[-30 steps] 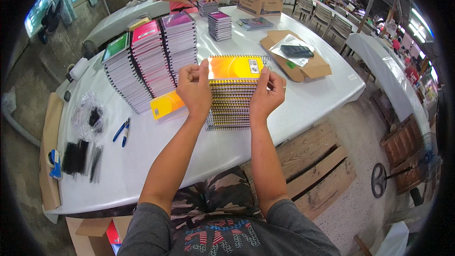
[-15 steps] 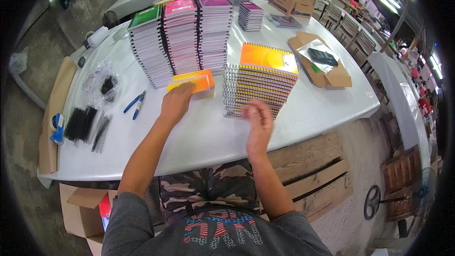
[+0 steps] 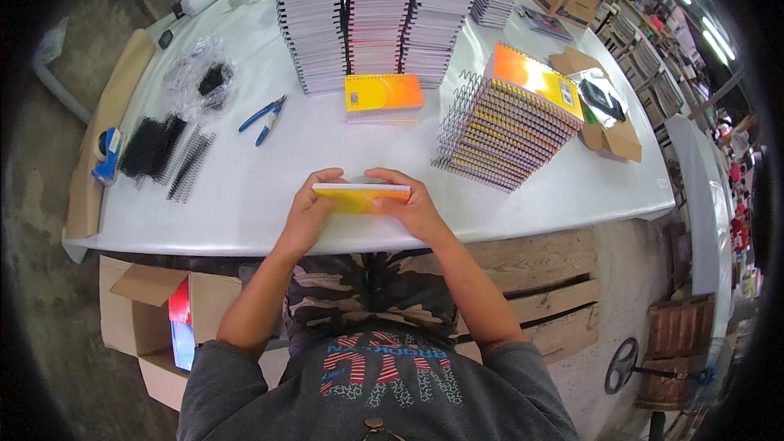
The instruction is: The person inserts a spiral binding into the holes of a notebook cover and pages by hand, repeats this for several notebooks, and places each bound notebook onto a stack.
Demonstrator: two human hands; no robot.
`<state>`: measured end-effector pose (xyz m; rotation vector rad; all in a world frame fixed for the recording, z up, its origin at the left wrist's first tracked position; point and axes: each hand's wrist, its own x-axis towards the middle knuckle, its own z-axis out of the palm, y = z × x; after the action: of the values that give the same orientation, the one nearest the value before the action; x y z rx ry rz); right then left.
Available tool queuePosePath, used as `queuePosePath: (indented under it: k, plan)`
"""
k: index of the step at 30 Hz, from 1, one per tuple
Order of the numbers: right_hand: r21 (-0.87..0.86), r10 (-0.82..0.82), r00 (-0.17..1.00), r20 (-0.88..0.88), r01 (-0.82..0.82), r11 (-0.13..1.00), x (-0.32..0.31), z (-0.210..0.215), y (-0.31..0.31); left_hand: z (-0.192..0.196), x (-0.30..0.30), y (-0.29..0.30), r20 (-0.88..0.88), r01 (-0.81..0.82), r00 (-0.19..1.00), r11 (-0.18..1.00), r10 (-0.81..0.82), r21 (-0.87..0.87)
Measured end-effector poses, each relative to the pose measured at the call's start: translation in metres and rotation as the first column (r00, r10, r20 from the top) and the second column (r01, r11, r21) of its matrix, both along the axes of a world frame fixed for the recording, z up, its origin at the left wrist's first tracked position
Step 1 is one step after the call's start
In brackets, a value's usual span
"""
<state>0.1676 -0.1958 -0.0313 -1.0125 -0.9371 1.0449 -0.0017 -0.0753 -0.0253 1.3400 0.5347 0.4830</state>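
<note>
Near the table's front edge I hold a thin yellow-orange notebook (image 3: 353, 201) between both hands, its white page edge facing up. My left hand (image 3: 305, 211) grips its left end and my right hand (image 3: 418, 211) its right end. Beyond it lies a small pile of yellow-orange notebooks (image 3: 380, 95), with holes along the top edge. To the right stands a tall stack of orange notebooks (image 3: 516, 126) with wire-like spiral coils, some jutting out to the left. On the left are blue-handled cutting pliers (image 3: 265, 119) and black plastic binding coils (image 3: 152, 147).
Tall stacks of spiral notebooks with green (image 3: 313, 24), pink (image 3: 377, 16) and purple (image 3: 445, 12) covers stand at the back. A clear plastic bag (image 3: 198, 80), a blue tape dispenser (image 3: 107, 157), flattened cardboard (image 3: 622, 140) and an open carton (image 3: 151, 322) surround the work area.
My left hand has come away from the small pile, and my right hand has left the spiral stack's side. Both now hold a notebook near the front edge. The head view has shifted.
</note>
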Motion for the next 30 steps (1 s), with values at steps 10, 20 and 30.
queuePosePath:
  k: [10,20,30]
  plan:
    - [-0.225,0.065,0.961,0.27,-0.003,0.974,0.011,-0.013,-0.004,-0.008,-0.026,0.04,-0.256,0.019,0.922,0.627,0.291,0.778]
    - [-0.095,0.05,0.982,0.18,-0.034,0.995,-0.004,-0.005,0.002,-0.023,-0.125,0.178,-0.369,0.08,0.394,0.369,0.842,0.926]
    - [-0.053,-0.025,0.97,0.241,0.039,0.998,-0.005,-0.006,-0.005,0.03,-0.046,0.034,-0.385,0.185,0.921,0.811,0.054,0.555]
